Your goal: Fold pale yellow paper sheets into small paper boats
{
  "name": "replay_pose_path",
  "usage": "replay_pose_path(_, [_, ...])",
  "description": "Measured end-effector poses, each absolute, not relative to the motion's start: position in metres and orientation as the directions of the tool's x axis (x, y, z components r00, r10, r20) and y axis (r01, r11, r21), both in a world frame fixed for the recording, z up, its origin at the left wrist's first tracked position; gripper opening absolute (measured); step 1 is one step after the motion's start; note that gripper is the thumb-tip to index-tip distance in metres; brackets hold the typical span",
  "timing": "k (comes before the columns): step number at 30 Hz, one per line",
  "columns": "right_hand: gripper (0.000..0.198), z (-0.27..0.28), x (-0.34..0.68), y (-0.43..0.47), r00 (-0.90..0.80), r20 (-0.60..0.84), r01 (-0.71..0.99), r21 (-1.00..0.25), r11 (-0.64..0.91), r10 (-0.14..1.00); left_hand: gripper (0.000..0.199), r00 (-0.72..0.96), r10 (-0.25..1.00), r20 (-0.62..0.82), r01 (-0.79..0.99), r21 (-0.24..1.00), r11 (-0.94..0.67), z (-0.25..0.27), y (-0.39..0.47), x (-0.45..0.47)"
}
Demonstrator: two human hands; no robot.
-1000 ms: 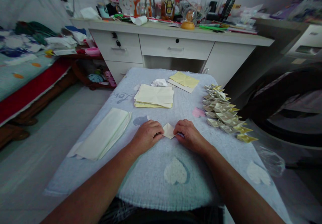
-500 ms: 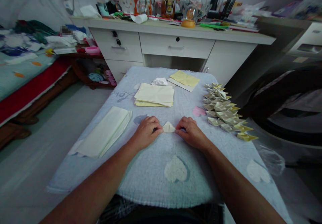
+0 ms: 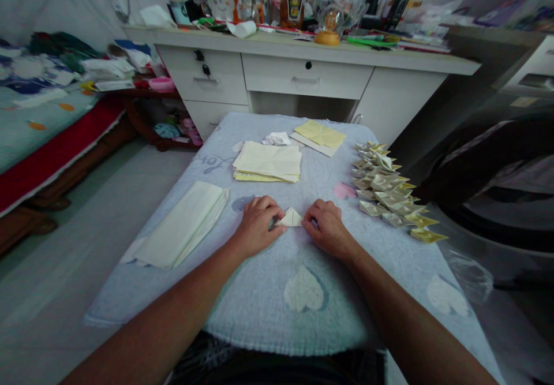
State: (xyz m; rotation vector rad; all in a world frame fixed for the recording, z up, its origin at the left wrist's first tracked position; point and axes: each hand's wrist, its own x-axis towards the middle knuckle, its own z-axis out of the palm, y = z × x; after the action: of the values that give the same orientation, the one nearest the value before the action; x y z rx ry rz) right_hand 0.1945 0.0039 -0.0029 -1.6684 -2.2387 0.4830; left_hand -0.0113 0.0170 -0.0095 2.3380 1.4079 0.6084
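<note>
A small folded paper triangle [image 3: 291,218], cream coloured with a crease down its middle, lies between my hands on the cloth. My left hand [image 3: 261,223] pinches its left corner between thumb and fingers. At the other corner, my right hand [image 3: 325,224] has its thumb and curled fingers closed on the edge. Beyond my hands rests a stack of cream and yellow paper sheets [image 3: 268,161]. Left of my left arm is a long folded bundle of pale paper [image 3: 184,226]. Several rows of folded paper boats [image 3: 385,191] stand to the right.
A light blue cloth [image 3: 259,304] with hearts covers the table. Yellow and white sheets [image 3: 320,135] and a crumpled white paper [image 3: 277,138] sit at its far side. Behind stands a cluttered white desk [image 3: 307,76]; a washing machine [image 3: 497,171] is at right, a bed [image 3: 56,137] at left.
My left thumb and fingers have shifted slightly on the triangle's left corner, with the fingers a little more parted. My right hand stays at its corner. The camera view has moved a little.
</note>
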Motion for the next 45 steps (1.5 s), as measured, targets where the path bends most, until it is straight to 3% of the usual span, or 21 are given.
replay_pose_path(2, [0.006, -0.002, 0.195, 0.002, -0.283, 0.075, 0.840, -0.461, 0.285, 0.956, 0.009, 0.451, 0.876, 0.170, 0.718, 0.513, -0.470, -0.010, 0.018, -0.009])
replay_pose_path(6, [0.018, 0.000, 0.189, -0.002, -0.358, 0.148, 0.776, -0.502, 0.382, 0.922, 0.004, 0.483, 0.861, 0.160, 0.686, 0.542, -0.485, -0.012, 0.020, -0.008])
replay_pose_path(10, [0.007, 0.000, 0.181, -0.001, -0.400, 0.150, 0.752, -0.510, 0.417, 0.904, 0.006, 0.489, 0.853, 0.182, 0.681, 0.532, -0.503, -0.014, 0.021, -0.010])
replay_pose_path(20, [0.010, -0.005, 0.177, 0.008, -0.383, 0.044, 0.837, -0.405, 0.367, 0.923, 0.012, 0.438, 0.876, 0.202, 0.724, 0.498, -0.477, -0.011, 0.017, -0.007])
replay_pose_path(29, [0.007, -0.002, 0.192, 0.007, -0.296, 0.038, 0.791, -0.550, 0.267, 0.955, 0.013, 0.413, 0.889, 0.198, 0.733, 0.507, -0.454, -0.015, 0.018, -0.006])
replay_pose_path(45, [0.018, -0.008, 0.194, 0.011, -0.189, 0.030, 0.854, -0.489, 0.179, 0.982, 0.018, 0.324, 0.927, 0.187, 0.826, 0.422, -0.374, -0.013, 0.011, -0.008])
